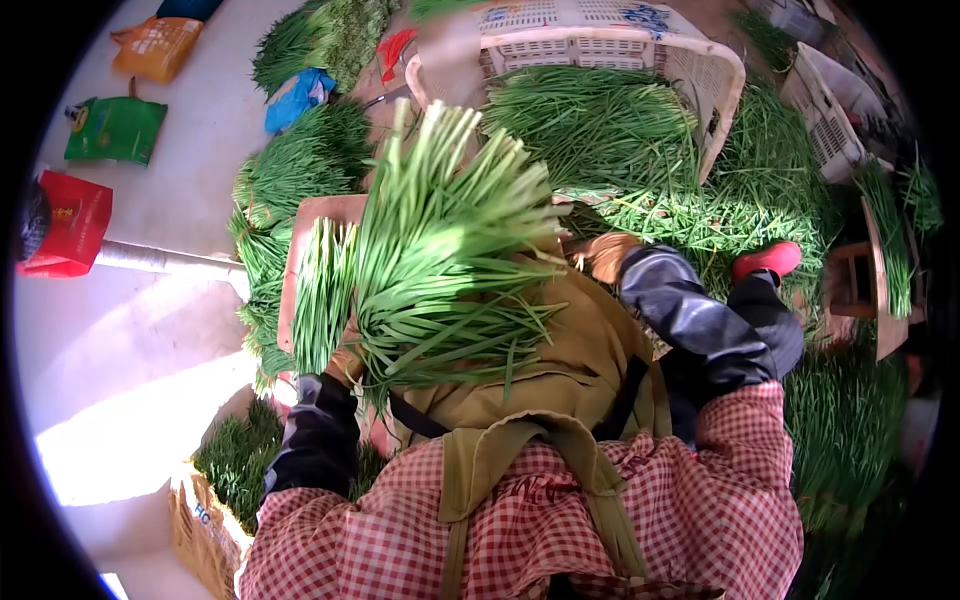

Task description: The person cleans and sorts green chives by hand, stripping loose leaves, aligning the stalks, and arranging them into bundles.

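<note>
a: where do we have the big bunch of greens (440, 260)?
b: mid-frame, over our apron (590, 340), its long axis running from pale stalk ends at upper centre down to leaf tips at lower centre, some stalks fanning right.
a: which hand is nearer?
b: our left hand (346, 362), at the bunch's lower left edge. leaves cover its fingers, so we can't tell whether they pinch anything.
a: and our right hand (607, 256)?
b: just right of the fanned stalks; we can't tell how its fingers are set either.
a: what's alongside?
b: a narrow bunch (322, 290) on the board (333, 208), left of the big one.
</note>
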The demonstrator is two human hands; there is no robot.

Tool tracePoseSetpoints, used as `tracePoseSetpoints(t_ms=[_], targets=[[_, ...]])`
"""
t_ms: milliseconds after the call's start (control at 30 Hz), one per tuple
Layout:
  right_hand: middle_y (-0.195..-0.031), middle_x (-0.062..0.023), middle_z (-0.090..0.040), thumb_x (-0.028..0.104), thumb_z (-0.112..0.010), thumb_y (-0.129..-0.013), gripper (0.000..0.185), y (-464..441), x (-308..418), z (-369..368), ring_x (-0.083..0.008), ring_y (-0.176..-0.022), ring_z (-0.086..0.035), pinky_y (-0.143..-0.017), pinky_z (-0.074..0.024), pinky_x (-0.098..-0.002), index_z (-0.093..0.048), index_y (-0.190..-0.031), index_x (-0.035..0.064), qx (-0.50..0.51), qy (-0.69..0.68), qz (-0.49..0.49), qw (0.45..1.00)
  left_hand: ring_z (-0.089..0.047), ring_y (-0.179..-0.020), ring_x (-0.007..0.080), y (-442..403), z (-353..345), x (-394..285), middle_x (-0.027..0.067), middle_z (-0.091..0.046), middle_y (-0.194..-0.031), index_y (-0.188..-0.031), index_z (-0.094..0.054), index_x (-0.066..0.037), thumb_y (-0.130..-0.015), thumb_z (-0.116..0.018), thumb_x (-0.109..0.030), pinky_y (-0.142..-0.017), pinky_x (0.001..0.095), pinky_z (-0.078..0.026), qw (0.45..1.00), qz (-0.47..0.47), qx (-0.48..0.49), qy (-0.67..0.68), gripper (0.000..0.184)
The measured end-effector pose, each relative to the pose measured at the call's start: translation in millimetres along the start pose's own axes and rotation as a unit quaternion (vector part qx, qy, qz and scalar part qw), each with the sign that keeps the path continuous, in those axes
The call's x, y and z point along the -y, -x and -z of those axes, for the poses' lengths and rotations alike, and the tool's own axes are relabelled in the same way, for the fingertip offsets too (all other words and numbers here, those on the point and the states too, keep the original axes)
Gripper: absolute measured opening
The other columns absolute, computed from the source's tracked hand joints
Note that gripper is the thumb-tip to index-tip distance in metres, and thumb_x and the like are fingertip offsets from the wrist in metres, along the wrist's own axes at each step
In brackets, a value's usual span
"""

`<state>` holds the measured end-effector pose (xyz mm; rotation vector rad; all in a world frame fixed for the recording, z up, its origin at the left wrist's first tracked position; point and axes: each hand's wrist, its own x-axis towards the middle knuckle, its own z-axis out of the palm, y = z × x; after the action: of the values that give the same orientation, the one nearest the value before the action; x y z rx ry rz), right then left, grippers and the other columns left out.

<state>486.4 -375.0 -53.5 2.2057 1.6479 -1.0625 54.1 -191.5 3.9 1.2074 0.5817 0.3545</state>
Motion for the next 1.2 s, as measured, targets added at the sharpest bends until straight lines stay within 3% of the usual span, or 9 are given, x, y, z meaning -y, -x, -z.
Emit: tracePoseSetpoints(t_ms=[133, 300, 400, 500, 700, 800, 933, 1067, 1200], targets=[[-0.103, -0.0145, -0.064, 0.031, -0.046, -0.091, 0.031, 23.8, -39.4, 47.0, -0.0298, -0.091, -0.06, -0.084, -0.0461, -0.0338, -0.061, -0.109, 0.0106, -0.199, -0.122, -0.012, 0.972, -0.06, -0.091, 0.0163, -1.4, 38.6, 18.9, 0.0051, -0.061, -0.106, -0.122, -0.049, -0.008, -0.089, -0.056, -0.007, -0.079, 0.0294, -0.052, 0.99, 0.081, -0.039, 0.111, 0.034], [-0.094, -0.0156, -0.064, 0.042, -0.049, -0.09, 0.042, 52.7, -22.3, 132.1, -0.0308, -0.088, -0.06, -0.078, -0.0454, -0.0376, -0.064, -0.098, 0.0033, -0.51, -0.413, 0.202, 0.726, -0.062, -0.089, 0.018, -4.3, 53.0, 14.1, 0.0058, -0.062, -0.106, -0.119, -0.052, -0.007, -0.084, -0.061, -0.005, -0.078, 0.0313, -0.053, 0.965, 0.225, -0.083, 0.102, 0.036], [-0.093, -0.012, -0.064, 0.046, -0.055, -0.086, 0.046, 80.5, 34.5, 155.7, -0.0278, -0.085, -0.06, -0.079, -0.045, -0.0343, -0.066, -0.096, 0.0026, -0.428, -0.456, 0.27, 0.733, -0.061, -0.092, 0.0181, -3.3, 44.7, 18.4, 0.0057, -0.061, -0.109, -0.116, -0.055, -0.007, -0.085, -0.061, -0.009, -0.079, 0.0309, -0.052, 0.99, 0.112, 0.002, 0.081, 0.032], [-0.098, -0.0106, -0.064, 0.052, -0.06, -0.08, 0.051, 86.6, 74.6, 135.2, -0.028, -0.093, -0.06, -0.084, -0.0445, -0.0358, -0.067, -0.093, 0.0034, -0.37, -0.145, 0.185, 0.899, -0.061, -0.092, 0.0183, 3.6, 29.8, 18.5, 0.006, -0.061, -0.11, -0.116, -0.055, -0.007, -0.085, -0.06, -0.01, -0.08, 0.0308, -0.052, 0.997, 0.068, -0.022, 0.014, 0.032], [-0.111, -0.0127, -0.059, 0.027, -0.058, -0.081, 0.024, 28.4, 57.3, 57.6, -0.028, -0.109, -0.052, -0.09, -0.0423, -0.0417, -0.065, -0.086, 0.0044, -0.529, -0.283, 0.338, 0.726, -0.06, -0.094, 0.0189, 13.3, 21.7, 18.7, 0.0065, -0.059, -0.112, -0.116, -0.056, -0.008, -0.085, -0.06, -0.01, -0.081, 0.0306, -0.051, 0.996, 0.037, -0.053, -0.056, 0.032], [-0.088, -0.0148, -0.064, 0.02, -0.047, -0.088, 0.025, 35.5, 14.2, 43.5, -0.0305, -0.087, -0.06, -0.078, -0.0476, -0.0389, -0.061, -0.096, 0.0015, -0.418, -0.345, 0.008, 0.841, -0.06, -0.095, 0.0192, 10.3, 24.6, 14.0, 0.0068, -0.059, -0.113, -0.116, -0.056, -0.008, -0.085, -0.059, -0.011, -0.081, 0.0304, -0.051, 0.994, 0.045, -0.051, -0.084, 0.031], [-0.109, -0.0165, -0.062, 0.037, -0.048, -0.086, 0.042, 24.1, -74.1, 37.6, -0.0303, -0.1, -0.06, -0.084, -0.0474, -0.0386, -0.062, -0.108, 0.0034, -0.126, -0.139, -0.252, 0.949, -0.06, -0.096, 0.0196, 7.5, 26.8, 6.7, 0.0071, -0.058, -0.114, -0.116, -0.056, -0.009, -0.085, -0.059, -0.011, -0.082, 0.0303, -0.05, 0.99, 0.053, -0.051, -0.121, 0.031], [-0.097, -0.0157, -0.064, 0.037, -0.052, -0.087, 0.038, 25.4, -50.9, 90.6, -0.0287, -0.092, -0.059, -0.084, -0.0443, -0.0348, -0.063, -0.103, 0.0045, -0.489, -0.394, 0.121, 0.769, -0.06, -0.097, 0.02, 6.0, 25.5, -1.4, 0.0075, -0.058, -0.116, -0.116, -0.057, -0.009, -0.085, -0.058, -0.011, -0.083, 0.0301, -0.05, 0.984, 0.067, -0.052, -0.155, 0.031], [-0.096, -0.0062, -0.062, 0.027, -0.058, -0.085, 0.024, 45.6, 28.9, 142.1, -0.0195, -0.094, -0.057, -0.089, -0.0407, -0.0294, -0.067, -0.089, 0.0057, -0.327, -0.501, 0.279, 0.751, -0.059, -0.098, 0.0203, 6.3, 20.0, -1.6, 0.0079, -0.057, -0.117, -0.116, -0.057, -0.009, -0.085, -0.058, -0.012, -0.084, 0.03, -0.05, 0.979, 0.071, -0.054, -0.185, 0.031]])
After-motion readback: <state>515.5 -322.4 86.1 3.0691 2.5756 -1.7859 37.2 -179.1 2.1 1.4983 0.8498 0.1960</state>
